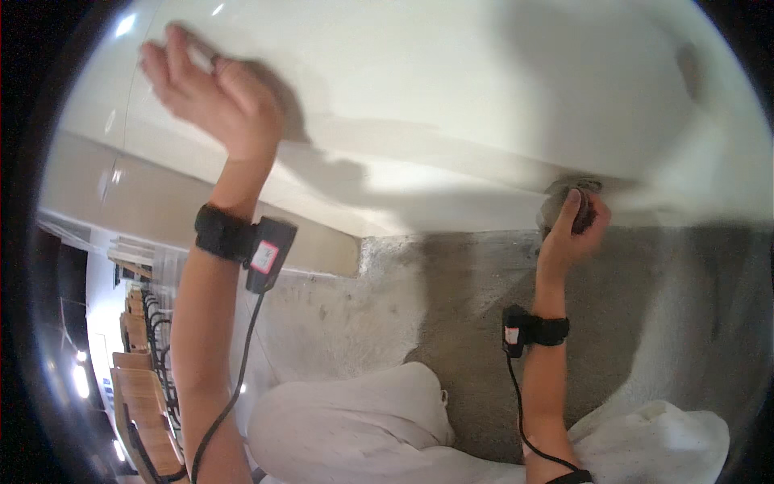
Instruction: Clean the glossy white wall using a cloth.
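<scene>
My left hand is at the upper left with its fingers apart, over a smooth white panel and its own shadow. Nothing shows in that hand; whether it touches the panel I cannot tell. Lower on the right, my right hand grips a small dark object, perhaps a scouring pad. Fingers cover much of it. The hand is by the panel's lower edge, where a dark, dirty patch shows behind it. Both wrists wear black straps with small cabled boxes.
A pale base strip ends in a corner above the worn grey floor. My knees in white trousers are bent below. Several wooden chairs stand along the left. Black cables run down both forearms.
</scene>
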A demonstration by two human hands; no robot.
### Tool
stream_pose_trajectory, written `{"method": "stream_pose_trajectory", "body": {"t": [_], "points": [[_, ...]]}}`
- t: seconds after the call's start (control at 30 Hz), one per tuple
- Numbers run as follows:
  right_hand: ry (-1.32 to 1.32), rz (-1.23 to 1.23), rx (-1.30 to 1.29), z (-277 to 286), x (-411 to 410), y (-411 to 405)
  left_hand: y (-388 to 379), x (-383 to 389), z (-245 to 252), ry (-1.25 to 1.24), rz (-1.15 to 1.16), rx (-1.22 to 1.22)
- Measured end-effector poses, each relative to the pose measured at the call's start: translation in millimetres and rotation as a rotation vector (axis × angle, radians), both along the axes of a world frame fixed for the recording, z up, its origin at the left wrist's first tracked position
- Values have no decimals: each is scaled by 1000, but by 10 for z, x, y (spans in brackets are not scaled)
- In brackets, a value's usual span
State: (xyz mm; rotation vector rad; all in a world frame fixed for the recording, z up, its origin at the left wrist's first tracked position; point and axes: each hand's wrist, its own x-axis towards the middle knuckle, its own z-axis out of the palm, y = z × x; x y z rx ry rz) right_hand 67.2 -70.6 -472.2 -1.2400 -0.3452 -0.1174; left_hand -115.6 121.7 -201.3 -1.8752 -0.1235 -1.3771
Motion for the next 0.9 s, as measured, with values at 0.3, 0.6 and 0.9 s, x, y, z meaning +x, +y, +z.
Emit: {"method": "stream_pose_trajectory", "body": {"t": [0.3,0.6,0.9], "points": [[-625,-299,-228,231,60,-148,-3,-574,-411,310,75,-110],[-920,-492,184,2115,204,386,-598,-2014,-1010,269,690,-64],[-1379,-399,-124,1998,-783,1218,-34,-2701,-1431,19,406,-253]]}}
